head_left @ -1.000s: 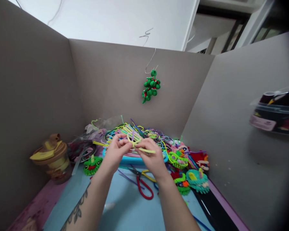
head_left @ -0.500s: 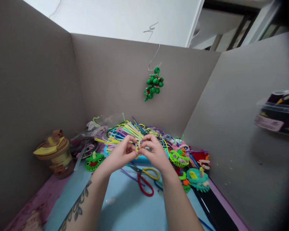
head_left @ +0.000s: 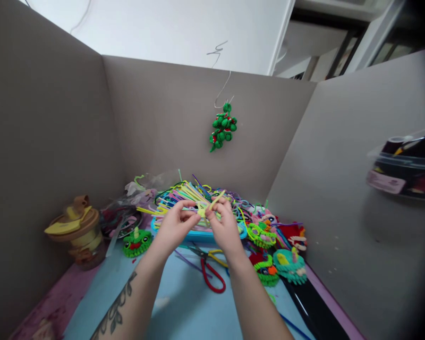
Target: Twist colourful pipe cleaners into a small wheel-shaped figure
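Observation:
Between my two hands is a pale yellow pipe cleaner (head_left: 202, 212), bent into a small shape with a loose end sticking up to the right. My left hand (head_left: 179, 224) pinches its left side between thumb and fingers. On the other side, my right hand (head_left: 222, 224) grips the strand near its free end. Both hands are raised above the front of a blue tray (head_left: 198, 236) heaped with colourful pipe cleaners (head_left: 184, 196). Below them, scissors (head_left: 212, 274) with one red and one yellow handle lie on the light blue table surface (head_left: 184, 311).
Fuzzy green (head_left: 137, 243) and teal figures (head_left: 291, 265) sit left and right of the tray. A brown-lidded cup (head_left: 80, 236) stands at left. Grey panels (head_left: 184, 123) enclose the table, with a green ornament (head_left: 223, 126) hanging at the back and a container (head_left: 403, 165) on the right.
The yellow pipe cleaner was upright between my fingertips; now it is bent, its end leaning right. My right hand has turned and my hands show slightly more of the tray.

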### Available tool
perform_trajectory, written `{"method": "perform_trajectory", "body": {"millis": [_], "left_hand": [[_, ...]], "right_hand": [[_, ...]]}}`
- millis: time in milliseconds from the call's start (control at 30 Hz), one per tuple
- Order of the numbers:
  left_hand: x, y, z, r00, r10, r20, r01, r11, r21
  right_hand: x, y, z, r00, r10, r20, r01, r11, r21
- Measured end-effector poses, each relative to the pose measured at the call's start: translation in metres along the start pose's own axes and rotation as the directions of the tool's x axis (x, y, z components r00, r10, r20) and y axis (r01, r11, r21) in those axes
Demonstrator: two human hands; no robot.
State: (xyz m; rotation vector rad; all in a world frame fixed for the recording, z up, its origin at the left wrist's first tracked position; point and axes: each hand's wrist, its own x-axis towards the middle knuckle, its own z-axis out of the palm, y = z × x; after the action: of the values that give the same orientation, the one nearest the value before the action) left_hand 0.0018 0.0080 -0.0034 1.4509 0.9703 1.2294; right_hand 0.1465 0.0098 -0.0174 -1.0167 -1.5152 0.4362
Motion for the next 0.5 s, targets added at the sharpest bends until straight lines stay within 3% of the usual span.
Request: {"method": "perform_trajectory", "body": {"millis": [367,500], "left_hand": [[-0.0038,0.0007,0.0009,0.995,0.096,0.014,-0.095,0.995,-0.028],[-0.0053,0.0005,0.0033,0.992,0.119,0.035,-0.117,0.992,-0.053]], "right_hand": [[-0.0010,-0.0011,0.0011,0.997,0.074,-0.022,-0.070,0.988,0.141],[-0.0019,-0.0015,0.0035,0.985,0.171,-0.018,-0.162,0.960,0.230]]}}
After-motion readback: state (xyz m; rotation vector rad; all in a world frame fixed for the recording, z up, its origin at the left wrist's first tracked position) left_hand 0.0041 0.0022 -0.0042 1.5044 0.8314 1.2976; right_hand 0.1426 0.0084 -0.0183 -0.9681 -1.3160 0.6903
